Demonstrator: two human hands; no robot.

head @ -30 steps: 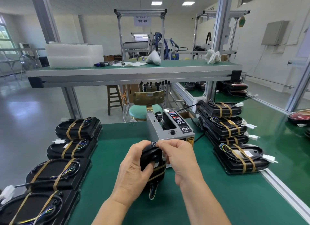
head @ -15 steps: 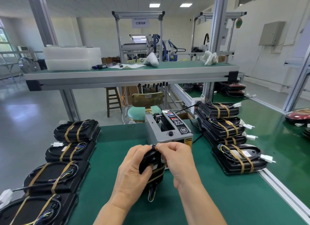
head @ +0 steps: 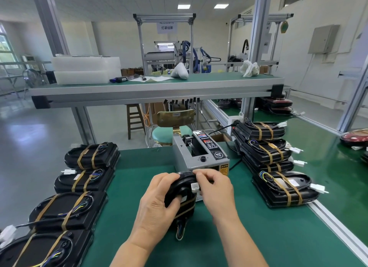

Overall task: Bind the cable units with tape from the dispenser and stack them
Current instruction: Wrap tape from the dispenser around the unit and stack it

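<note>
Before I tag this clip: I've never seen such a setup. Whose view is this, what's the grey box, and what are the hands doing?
No robot here: the single view comes from a camera on a person's head, looking down at bare hands. The left hand grips a black cable unit held on edge at the green table; the right hand pinches its top. The grey box behind is the tape dispenser. Taped units lie in a left row and a right stack.

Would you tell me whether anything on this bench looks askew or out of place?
Mildly: the right stack is staggered, its units overlapping like shingles rather than squared up. The left row lies tidy; nothing looks spilled or damaged.
</note>
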